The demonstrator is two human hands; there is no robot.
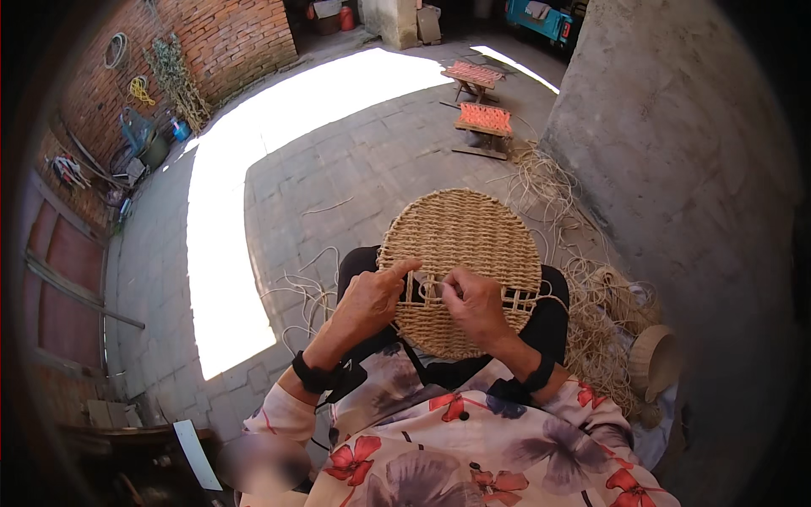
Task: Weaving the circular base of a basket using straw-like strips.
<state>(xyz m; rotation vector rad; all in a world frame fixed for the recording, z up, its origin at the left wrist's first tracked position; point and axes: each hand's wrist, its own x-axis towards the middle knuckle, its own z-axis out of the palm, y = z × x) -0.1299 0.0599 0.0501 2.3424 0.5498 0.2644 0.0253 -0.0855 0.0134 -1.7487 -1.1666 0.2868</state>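
Observation:
A round woven straw-cord panel [460, 228] lies across my lap, tan, with a row of open gaps crossed by upright cords in its lower part. My left hand [372, 300] is at the panel's left edge, its index finger stretched over the weave above the gaps and its other fingers curled at the rim. Over the middle of the gaps my right hand [477, 308] is closed in a pinch. A small loop of straw cord [428, 289] shows at its fingertips. More cord leaves the panel at its right edge. The undersides of both hands are hidden.
A large tangle of loose cord [604, 313] lies on the floor to the right, beside a small woven basket [655, 363] and the grey wall [676, 152]. Two low stools with red woven seats [486, 118] stand ahead. Loose cord strands [308, 291] trail at my left.

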